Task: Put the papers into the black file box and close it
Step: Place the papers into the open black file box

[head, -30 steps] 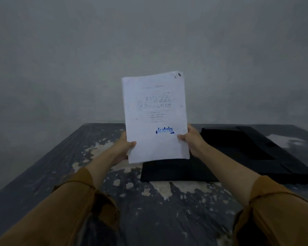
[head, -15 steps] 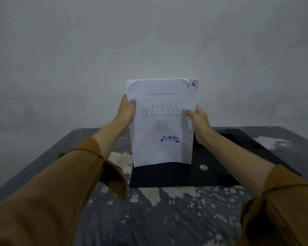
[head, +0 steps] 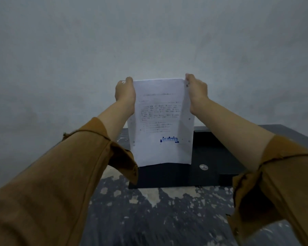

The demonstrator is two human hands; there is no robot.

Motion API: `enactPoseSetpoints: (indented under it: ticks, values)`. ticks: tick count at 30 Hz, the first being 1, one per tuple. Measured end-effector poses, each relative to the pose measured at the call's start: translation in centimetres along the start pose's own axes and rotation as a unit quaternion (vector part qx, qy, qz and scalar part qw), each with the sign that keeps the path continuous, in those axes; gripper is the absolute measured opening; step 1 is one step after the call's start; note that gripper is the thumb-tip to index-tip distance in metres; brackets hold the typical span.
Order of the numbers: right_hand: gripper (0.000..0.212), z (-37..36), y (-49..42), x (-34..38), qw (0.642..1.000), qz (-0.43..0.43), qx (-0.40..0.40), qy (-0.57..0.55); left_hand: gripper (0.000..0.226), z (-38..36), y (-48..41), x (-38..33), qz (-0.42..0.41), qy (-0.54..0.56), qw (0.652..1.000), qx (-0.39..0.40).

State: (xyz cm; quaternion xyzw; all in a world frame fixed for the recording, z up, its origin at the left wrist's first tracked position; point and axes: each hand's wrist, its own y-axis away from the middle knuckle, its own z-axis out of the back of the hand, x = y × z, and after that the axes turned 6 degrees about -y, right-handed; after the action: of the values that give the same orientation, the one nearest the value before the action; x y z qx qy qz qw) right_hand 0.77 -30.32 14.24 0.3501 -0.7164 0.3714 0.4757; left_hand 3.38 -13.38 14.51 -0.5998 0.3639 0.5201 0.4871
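A stack of white papers [head: 160, 121] with printed text and a blue stamp stands upright, its lower edge at the black file box [head: 212, 157]. My left hand [head: 124, 93] grips the papers' top left corner and my right hand [head: 196, 90] grips the top right corner. The box lies open and flat on the table, with a round metal snap visible on its front flap. The papers hide the box's middle part.
The table [head: 149, 206] is dark with worn, pale patches of chipped paint. A plain grey wall [head: 149, 41] rises right behind it. Brown sleeves cover both forearms in the foreground.
Both hands have slid from the papers' lower edges up to the top corners. The stack has turned upright and come down onto the file box.
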Motion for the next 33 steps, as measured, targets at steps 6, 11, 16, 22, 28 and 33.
enactPoseSetpoints:
  ticks: [6, 11, 16, 22, 28, 33]
  values:
    - [0.061, 1.8, 0.8, -4.2, 0.994, 0.053, 0.052, 0.086, 0.062, 0.5, 1.5, 3.7, -0.033, -0.056, 0.997, 0.043]
    - [0.046, 4.7, 3.1, -11.4, 0.989, -0.032, 0.092, 0.114, 0.047, 1.2, 3.9, 10.7, 0.020, -0.075, 0.991, 0.105]
    - [0.039, 6.8, 4.4, -15.6, 0.978, -0.110, 0.103, 0.145, 0.044, 1.9, 5.7, 15.8, 0.046, -0.126, 0.981, 0.140]
    - [0.028, 6.9, 3.5, -15.7, 0.979, -0.068, 0.046, 0.189, 0.044, 2.3, 5.6, 16.7, 0.063, -0.155, 0.981, 0.101]
    - [0.029, 7.7, 3.4, -18.2, 0.942, -0.153, 0.050, 0.295, 0.042, 2.3, 5.6, 17.9, 0.157, -0.238, 0.948, 0.141]
    - [0.031, 8.3, 3.5, -18.2, 0.882, -0.109, 0.104, 0.448, 0.040, 2.1, 5.6, 18.4, 0.163, -0.261, 0.940, 0.145]
